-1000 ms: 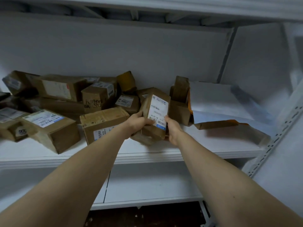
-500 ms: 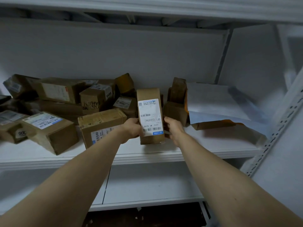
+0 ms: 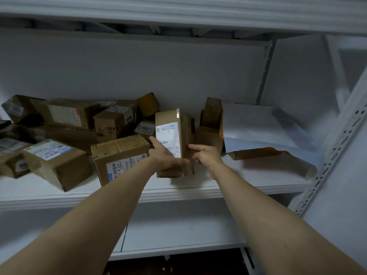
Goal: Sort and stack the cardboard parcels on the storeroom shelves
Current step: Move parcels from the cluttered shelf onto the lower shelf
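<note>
A tall brown cardboard parcel (image 3: 172,133) with a white label stands upright on the white middle shelf (image 3: 248,179), near its front edge. My left hand (image 3: 163,154) grips its lower left side, thumb laid across the front. My right hand (image 3: 205,155) is just right of it, and its index fingertip touches the parcel's right side. To the left lies a loose heap of parcels: a labelled box (image 3: 119,155) beside my left wrist, another labelled box (image 3: 57,161) further left, and several more behind them (image 3: 111,124).
Right of the tall parcel stand two small brown boxes (image 3: 210,126), and a white mailer (image 3: 256,128) lies over an orange-edged package. The shelf's perforated upright (image 3: 333,149) runs down the right. A lower shelf (image 3: 178,231) shows between my arms.
The parcel was tilted and held between both hands; now it stands upright on the shelf. My left thumb has moved across its front, and my right hand has drawn back to its right side.
</note>
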